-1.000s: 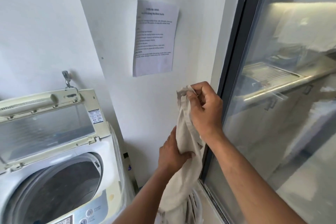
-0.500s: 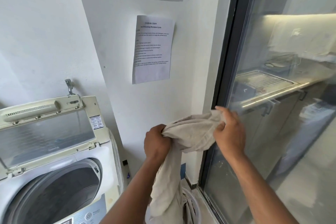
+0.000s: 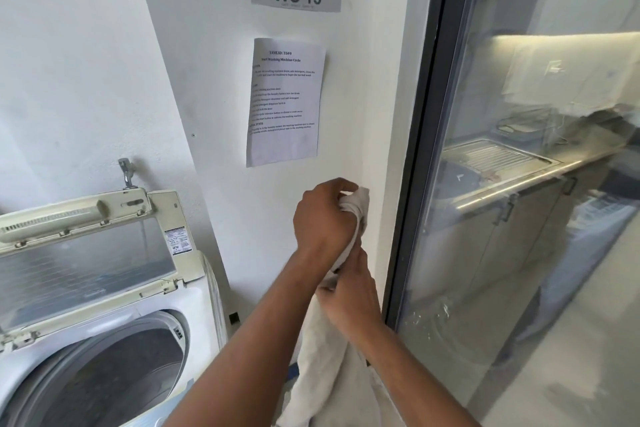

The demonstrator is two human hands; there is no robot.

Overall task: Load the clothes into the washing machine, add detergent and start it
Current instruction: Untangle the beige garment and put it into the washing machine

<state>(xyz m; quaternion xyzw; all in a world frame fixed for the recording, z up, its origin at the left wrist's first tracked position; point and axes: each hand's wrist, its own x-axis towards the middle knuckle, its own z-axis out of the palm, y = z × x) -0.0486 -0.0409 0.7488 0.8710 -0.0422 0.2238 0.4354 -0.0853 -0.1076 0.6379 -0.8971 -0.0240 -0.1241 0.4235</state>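
Left hand (image 3: 322, 218) grips the cloth's (image 3: 322, 367) top; right hand (image 3: 349, 291) pinches it just below, the rest hanging down.

Off-white cloth (image 3: 323, 371) hanging beside open washing machine (image 3: 104, 340)

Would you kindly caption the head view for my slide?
Both hands, left above right, grip a cloth beside the open washer.
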